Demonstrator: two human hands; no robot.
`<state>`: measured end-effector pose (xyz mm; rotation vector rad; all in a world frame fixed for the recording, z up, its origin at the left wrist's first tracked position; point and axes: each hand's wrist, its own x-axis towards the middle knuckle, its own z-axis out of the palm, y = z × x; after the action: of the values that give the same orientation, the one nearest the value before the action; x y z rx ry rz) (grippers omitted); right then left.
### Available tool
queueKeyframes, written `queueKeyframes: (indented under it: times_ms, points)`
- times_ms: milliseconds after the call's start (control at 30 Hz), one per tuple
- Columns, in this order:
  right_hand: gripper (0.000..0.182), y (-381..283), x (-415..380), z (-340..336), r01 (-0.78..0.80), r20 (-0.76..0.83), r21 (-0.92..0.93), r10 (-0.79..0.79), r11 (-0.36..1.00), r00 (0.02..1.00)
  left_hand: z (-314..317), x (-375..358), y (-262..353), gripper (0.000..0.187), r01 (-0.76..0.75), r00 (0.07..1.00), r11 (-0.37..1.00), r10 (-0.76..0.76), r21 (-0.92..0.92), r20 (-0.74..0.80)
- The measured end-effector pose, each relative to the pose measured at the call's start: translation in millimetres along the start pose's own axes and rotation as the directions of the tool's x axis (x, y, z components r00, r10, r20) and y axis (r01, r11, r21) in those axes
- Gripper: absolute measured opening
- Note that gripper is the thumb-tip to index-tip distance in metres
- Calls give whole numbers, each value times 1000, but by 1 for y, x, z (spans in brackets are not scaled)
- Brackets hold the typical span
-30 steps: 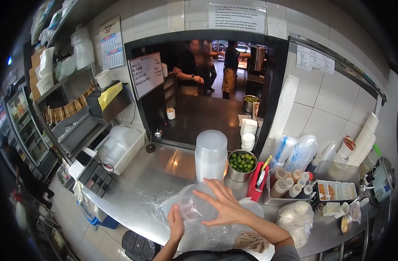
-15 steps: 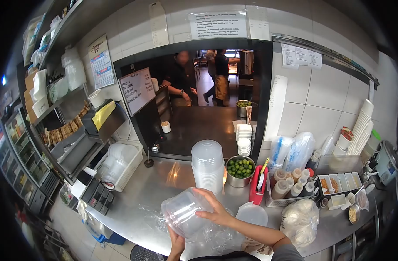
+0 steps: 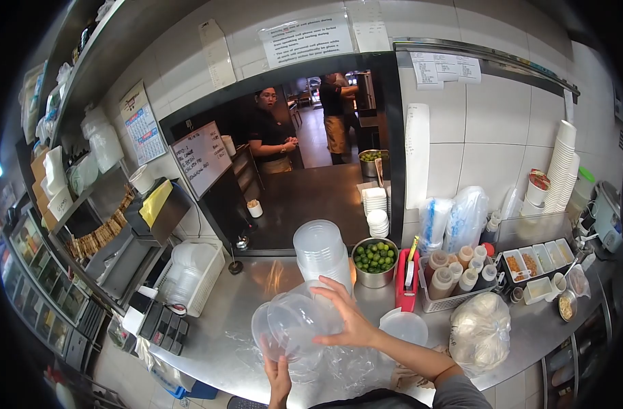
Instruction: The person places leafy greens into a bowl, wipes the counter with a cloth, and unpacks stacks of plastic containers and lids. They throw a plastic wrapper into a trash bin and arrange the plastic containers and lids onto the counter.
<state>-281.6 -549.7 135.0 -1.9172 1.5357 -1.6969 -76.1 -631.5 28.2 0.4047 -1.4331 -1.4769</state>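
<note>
In front of me a few clear plastic tubs [image 3: 294, 324] are tilted on their side, with their round ends to the left. My left hand [image 3: 278, 382] grips them from below at the left end, fingertips against the clear wall. From the right, my right hand [image 3: 349, 315] spans the tubs with thumb and fingers wide apart. Just behind stands a tall nested stack of the same tubs [image 3: 318, 247]. Crumpled clear plastic film [image 3: 355, 373] lies on the steel counter [image 3: 219, 327] under my hands. A round translucent lid [image 3: 405, 328] rests beside my right forearm.
A metal pot of green limes [image 3: 375, 264], a red holder [image 3: 407, 279] and a basket of sauce bottles [image 3: 454, 279] line the back right. Nearer stands a tied plastic bag [image 3: 480, 330]. Left is a white basket [image 3: 194, 276]. People stand beyond the pass window.
The tubs in my hands have turned, and their round ends now show slightly apart. My right fingers have spread wider. The view has shifted, and a person beyond the window has moved their hands together.
</note>
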Motion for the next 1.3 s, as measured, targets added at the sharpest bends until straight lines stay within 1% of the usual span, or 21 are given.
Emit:
queueKeyframes:
  times_ms: [33, 133, 167, 267, 333, 367, 433, 467, 533, 633, 733, 833, 967, 1033, 1067, 1100, 1167, 1200, 1233, 1267, 1300]
  points:
    - [85, -8, 2, -3, 52, 7, -101, -51, 994, 999, -3, 2, -1, 60, 39, 999, 999, -39, -35, -20]
    - [77, -21, 16, -11, 77, -9, -382, -87, 921, 996, -16, -1, -7, 57, 153, 982, 988, -152, 2, -109]
    - [75, -20, 26, -15, 76, -35, -437, -101, 896, 994, -17, -3, -6, 57, 182, 966, 978, -196, -98, -168]
    - [73, -4, 74, -31, 59, -97, -591, -144, 804, 985, -28, -5, 0, 57, 312, 913, 874, -385, -373, -137]
    - [74, 27, 114, -34, 53, -113, -685, -178, 727, 978, -31, -7, -2, 57, 336, 917, 849, -394, -408, -64]
    - [74, 49, 133, -35, 4, -95, -723, -106, 691, 990, -27, -7, 0, 57, 352, 914, 838, -403, -417, -38]
    - [76, 78, 164, -33, -145, -59, -766, 156, 626, 986, -16, -5, 8, 58, 381, 911, 814, -411, -439, 27]
    - [76, 84, 172, -32, -219, -2, -761, 335, 611, 942, -14, -7, 10, 59, 390, 910, 816, -413, -427, 42]
    - [78, 92, 186, -31, -339, 113, -772, 641, 538, 759, -9, -6, 13, 60, 399, 910, 818, -408, -415, 72]
    - [80, 104, 189, -8, -289, 61, -867, 662, 406, 747, -7, -7, 16, 59, 422, 901, 780, -418, -462, 117]
    - [81, 111, 193, -8, -355, 2, -864, 708, 356, 706, -4, -13, 14, 60, 461, 883, 763, -444, -453, 152]
    - [89, 109, 167, 22, -266, -79, -932, 580, 246, 811, -1, -6, 17, 60, 473, 879, 755, -442, -454, 181]
    - [96, 98, 182, -3, -321, 16, -891, 727, 322, 686, 5, -6, 14, 61, 530, 847, 715, -476, -456, 239]
    - [96, 116, 167, -1, -281, 12, -818, 503, 502, 864, 11, -3, 20, 62, 544, 838, 696, -476, -469, 265]
    - [97, 127, 162, -2, -236, -9, -782, 368, 577, 930, 12, -2, 21, 63, 545, 838, 688, -467, -480, 282]
    - [94, 134, 148, 2, -100, -72, -747, 70, 657, 995, 9, -2, 26, 62, 498, 867, 757, -433, -424, 245]
    - [85, 94, 109, 2, -29, -126, -556, -50, 831, 991, 8, 2, 33, 61, 372, 926, 870, -323, -324, 195]
    - [72, 95, 81, 8, -72, -133, -484, 9, 872, 991, 3, 2, 28, 58, 209, 971, 973, -196, -95, 134]
    - [64, 92, 57, 6, -130, -39, -289, 124, 949, 992, -5, 1, 27, 56, 64, 976, 980, -101, 190, 194]
    - [68, 77, 42, -9, -414, 273, -137, 436, 900, 857, -11, 0, 31, 53, -96, 963, 885, -34, 456, 268]
    - [75, 88, 13, -6, -685, 446, 135, 573, 716, 688, -4, 8, 45, 61, -325, 901, 733, 49, 597, 431]
